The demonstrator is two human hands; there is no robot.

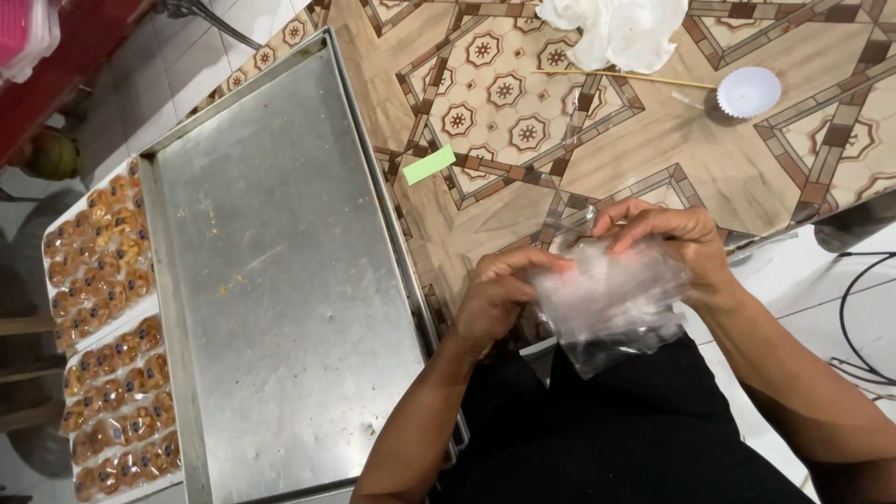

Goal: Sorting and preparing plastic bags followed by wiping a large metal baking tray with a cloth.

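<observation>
Both of my hands hold a small clear plastic bag (611, 303) over the near edge of the patterned table (523, 112). My left hand (495, 294) grips the bag's left side, thumb and fingers pinched on the film. On the bag's upper right edge, my right hand (672, 243) has its fingers curled over the top. The bag looks crumpled; I cannot tell what is inside it.
A large bare metal tray (280, 280) lies to the left. Beyond it are white trays of small brown pastries (103, 327). On the table lie a green paper slip (428, 164), a wooden stick (625, 77), a white paper cup liner (748, 91) and crumpled white plastic (616, 28).
</observation>
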